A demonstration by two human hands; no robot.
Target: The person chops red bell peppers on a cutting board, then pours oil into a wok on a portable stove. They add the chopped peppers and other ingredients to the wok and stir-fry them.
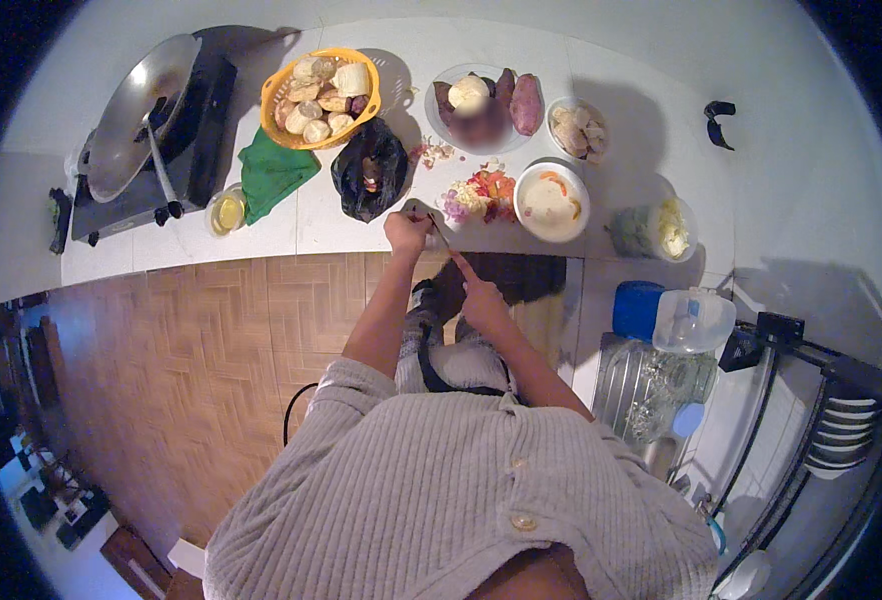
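My right hand [483, 300] grips a small knife [441, 232], index finger stretched along it, blade angled up and left. At the counter's front edge, my left hand [408, 231] pinches a small food piece close to the blade; the fingers hide most of it. Just beyond the hands is a chopped heap [478, 196] of pale, purple and red-orange pieces. To its right stands a white bowl [552, 201] of cloudy liquid with orange-red strips inside. Left of the heap sits an open black plastic bag [371, 172] with scraps in it. Loose peelings [433, 152] lie between bag and plate.
A yellow basket [267, 112] of root pieces and a plate [435, 131] with purple sweet potatoes stand behind. Leftward are a green cloth [276, 176], a cup of oil [227, 214] and a wok [137, 112] on a stove. Rightward are bowled pieces [578, 129], cabbage [673, 232] and a sink [613, 382].
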